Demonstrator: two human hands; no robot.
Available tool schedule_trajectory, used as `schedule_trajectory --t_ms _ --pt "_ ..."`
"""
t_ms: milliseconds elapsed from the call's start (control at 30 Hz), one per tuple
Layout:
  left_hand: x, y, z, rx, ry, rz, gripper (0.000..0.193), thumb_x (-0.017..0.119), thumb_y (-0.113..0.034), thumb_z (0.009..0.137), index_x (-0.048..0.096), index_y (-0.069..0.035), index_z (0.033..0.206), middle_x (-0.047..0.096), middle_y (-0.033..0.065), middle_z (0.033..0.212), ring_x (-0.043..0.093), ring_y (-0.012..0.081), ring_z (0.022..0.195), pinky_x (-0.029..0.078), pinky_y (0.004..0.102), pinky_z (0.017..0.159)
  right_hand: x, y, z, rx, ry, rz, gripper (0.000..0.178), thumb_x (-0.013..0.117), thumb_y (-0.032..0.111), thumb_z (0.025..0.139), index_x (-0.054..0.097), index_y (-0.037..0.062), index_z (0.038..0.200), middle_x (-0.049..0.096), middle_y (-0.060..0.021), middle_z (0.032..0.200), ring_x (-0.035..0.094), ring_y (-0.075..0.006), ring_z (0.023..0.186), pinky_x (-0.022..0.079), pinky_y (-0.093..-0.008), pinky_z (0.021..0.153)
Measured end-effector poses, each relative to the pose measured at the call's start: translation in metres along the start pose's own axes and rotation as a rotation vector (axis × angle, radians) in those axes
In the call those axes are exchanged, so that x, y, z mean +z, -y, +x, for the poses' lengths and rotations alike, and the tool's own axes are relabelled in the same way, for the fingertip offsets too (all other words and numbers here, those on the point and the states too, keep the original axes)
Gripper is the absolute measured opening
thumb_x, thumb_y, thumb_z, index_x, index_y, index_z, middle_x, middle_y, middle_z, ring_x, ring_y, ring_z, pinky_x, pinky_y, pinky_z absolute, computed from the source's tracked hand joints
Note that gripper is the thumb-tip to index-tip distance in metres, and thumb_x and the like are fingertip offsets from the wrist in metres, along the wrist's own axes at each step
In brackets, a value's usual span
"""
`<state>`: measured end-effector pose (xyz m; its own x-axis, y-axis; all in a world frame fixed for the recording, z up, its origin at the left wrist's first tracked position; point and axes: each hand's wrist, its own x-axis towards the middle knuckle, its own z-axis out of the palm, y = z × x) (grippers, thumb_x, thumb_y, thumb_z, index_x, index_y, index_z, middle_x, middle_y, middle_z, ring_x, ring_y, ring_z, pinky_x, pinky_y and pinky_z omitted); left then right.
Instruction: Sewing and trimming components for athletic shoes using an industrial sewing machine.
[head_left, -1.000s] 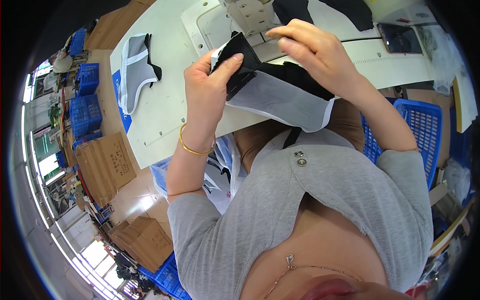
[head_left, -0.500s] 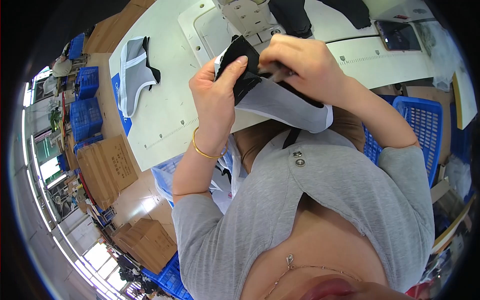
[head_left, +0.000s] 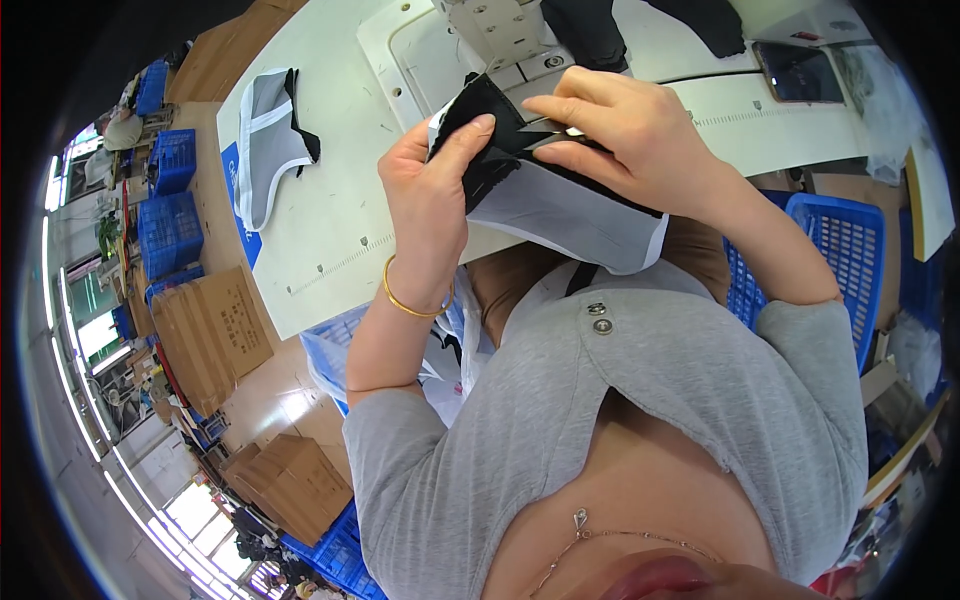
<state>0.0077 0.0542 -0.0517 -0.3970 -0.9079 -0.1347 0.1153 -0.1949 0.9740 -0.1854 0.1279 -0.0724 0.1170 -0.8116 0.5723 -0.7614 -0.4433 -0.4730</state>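
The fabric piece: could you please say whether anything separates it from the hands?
Nothing visible separates the left hand from the fabric piece it pinches; at the right hand, the bladed tool it holds appears to lie between.

The scene is bright and evenly lit. Tube lights (head_left: 47,280) at far left are blown out to white, and the windows (head_left: 195,507) at lower left are washed out too. Glare makes a white patch on the glossy floor (head_left: 293,405). The pale surface (head_left: 335,190) carries soft, faint shadows. The hands (head_left: 430,175) look fairly crisp, while the black cloth (head_left: 487,105) between them loses detail in its darkest parts. Fisheye distortion curves straight edges; toward the rim, background clutter turns stretched and soft, and the corners fall to black.
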Motion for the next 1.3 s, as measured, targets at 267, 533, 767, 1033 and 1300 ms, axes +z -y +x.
schedule_trajectory --t_ms 267,533,767,1033,1300 --pt "-0.004 0.007 0.003 0.202 -0.074 0.081 0.013 0.067 -0.007 0.091 0.069 0.003 0.098 0.067 0.0018 0.087 0.059 0.0073 0.078 0.047 0.0208 0.072 -0.031 0.032 0.003 0.356 -0.052 0.398 0.032 0.072 0.028 0.085 0.063 -0.0005 0.097 0.062 -0.0102 0.082 0.060 -0.0246 0.069 0.047 -0.0325 0.060" --pt "-0.006 0.018 0.008 0.506 -0.075 0.399 0.027 0.062 -0.010 0.095 0.060 0.004 0.117 0.062 0.0079 0.106 0.056 0.0138 0.092 0.044 0.0258 0.084 0.004 0.027 -0.008 0.151 0.081 0.163 0.022 0.073 0.014 0.073 0.060 0.0060 0.090 0.059 -0.0077 0.072 0.061 -0.0268 0.067 0.048 -0.0371 0.061" --pt "-0.009 0.006 -0.008 0.717 -0.484 0.992 0.044 0.078 -0.026 0.085 0.055 0.007 0.104 0.058 0.0085 0.078 0.055 0.0136 0.068 0.044 0.0254 0.064 0.012 0.027 -0.008 -0.081 0.020 -0.153 0.024 0.073 0.014 0.066 0.059 0.0096 0.085 0.058 0.0001 0.077 0.062 -0.0174 0.075 0.050 -0.0323 0.054" --pt "-0.015 0.016 -0.015 0.319 -0.121 0.303 0.019 0.059 -0.016 0.099 0.059 0.002 0.091 0.067 0.0102 0.078 0.064 0.0139 0.070 0.052 0.0258 0.062 0.003 0.029 -0.001 0.047 0.077 0.242 0.021 0.067 0.021 0.084 0.062 0.0038 0.094 0.060 -0.0076 0.085 0.062 -0.0262 0.078 0.050 -0.0354 0.065" --pt "-0.003 0.007 -0.003 0.286 -0.121 0.021 0.018 0.055 -0.011 0.098 0.056 0.002 0.086 0.065 0.0124 0.083 0.065 0.0164 0.072 0.055 0.0291 0.064 0.019 0.020 -0.010 0.138 0.159 0.420 0.026 0.070 0.021 0.086 0.063 0.0003 0.100 0.061 -0.0116 0.091 0.062 -0.0291 0.080 0.050 -0.0367 0.069"
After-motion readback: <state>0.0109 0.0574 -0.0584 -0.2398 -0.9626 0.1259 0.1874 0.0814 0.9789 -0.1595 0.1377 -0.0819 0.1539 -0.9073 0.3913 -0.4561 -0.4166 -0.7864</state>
